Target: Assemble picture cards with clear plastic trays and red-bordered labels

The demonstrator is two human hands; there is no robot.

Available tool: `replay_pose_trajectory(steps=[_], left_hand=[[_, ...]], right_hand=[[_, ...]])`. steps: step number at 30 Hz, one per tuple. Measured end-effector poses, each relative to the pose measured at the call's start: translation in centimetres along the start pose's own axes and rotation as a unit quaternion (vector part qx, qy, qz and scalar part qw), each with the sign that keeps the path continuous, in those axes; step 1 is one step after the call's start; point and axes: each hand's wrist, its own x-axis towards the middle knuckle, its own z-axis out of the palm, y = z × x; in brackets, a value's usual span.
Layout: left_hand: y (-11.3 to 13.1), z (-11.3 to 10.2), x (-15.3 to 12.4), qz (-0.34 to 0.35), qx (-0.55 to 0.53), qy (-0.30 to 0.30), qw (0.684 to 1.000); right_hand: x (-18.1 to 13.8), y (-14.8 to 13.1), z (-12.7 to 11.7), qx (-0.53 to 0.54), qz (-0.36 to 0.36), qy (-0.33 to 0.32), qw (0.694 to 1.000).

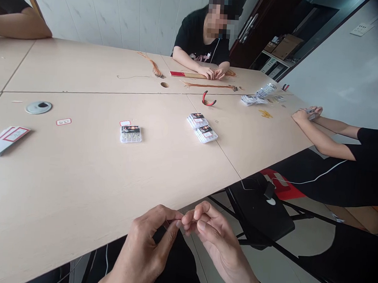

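Observation:
Just off the table's near edge, my left hand (153,237) is closed in a pinch, thumb against index finger. Whatever sits in that pinch is too small and too covered to make out. My right hand (219,241) meets it at the fingertips, its fingers loosely bent and its thumb a little apart from them; no object shows in it. Ahead on the table lies a clear compartment box (131,134) with a dark label and small pieces inside. A red-bordered sticker (125,123) touches its back edge. Further right are stacked similar boxes (205,134).
At left lie a stack of white label sheets (6,141), a loose sticker (64,122) and a round grommet (39,107). Red-handled pliers (207,100) and orange cord bundles (211,86) lie farther back. Other people sit around the table. A black chair (258,214) stands at right.

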Motion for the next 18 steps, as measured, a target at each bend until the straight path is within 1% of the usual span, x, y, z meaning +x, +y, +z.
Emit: replay_pose_trajectory(steps=[2, 4, 7, 9, 11, 12, 13, 16, 18], left_hand=[[-0.1, -0.1, 0.0, 0.021, 0.038, -0.008, 0.999], [-0.3, -0.3, 0.1, 0.044, 0.071, -0.016, 0.996], [-0.5, -0.4, 0.1, 0.065, 0.094, -0.025, 0.993], [-0.5, -0.5, 0.2, 0.046, 0.065, -0.015, 0.997], [-0.4, -0.6, 0.5, -0.011, -0.017, 0.008, 1.0], [-0.3, -0.7, 0.7, -0.043, -0.082, 0.022, 0.995], [-0.2, -0.9, 0.9, -0.07, -0.158, 0.033, 0.984], [0.2, -1.2, 1.1, -0.111, -0.365, 0.041, 0.923], [0.2, -1.3, 1.0, -0.123, -0.438, 0.047, 0.889]], right_hand=[[-0.2, -0.3, -0.1, -0.073, -0.004, 0.003, 0.997], [-0.4, -0.7, -0.2, -0.158, -0.009, 0.001, 0.987], [-0.7, -1.4, 0.0, -0.303, -0.031, -0.019, 0.952], [-0.7, -1.8, 0.2, -0.383, -0.026, -0.038, 0.922], [-0.7, -2.1, 0.4, -0.427, 0.002, -0.057, 0.902], [-0.7, -2.2, 0.4, -0.435, 0.014, -0.062, 0.898], [-0.7, -2.2, 0.4, -0.435, 0.018, -0.062, 0.898], [-0.5, -1.9, 0.4, -0.402, -0.003, -0.021, 0.915], [-0.3, -1.7, 0.5, -0.375, -0.011, 0.013, 0.927]])
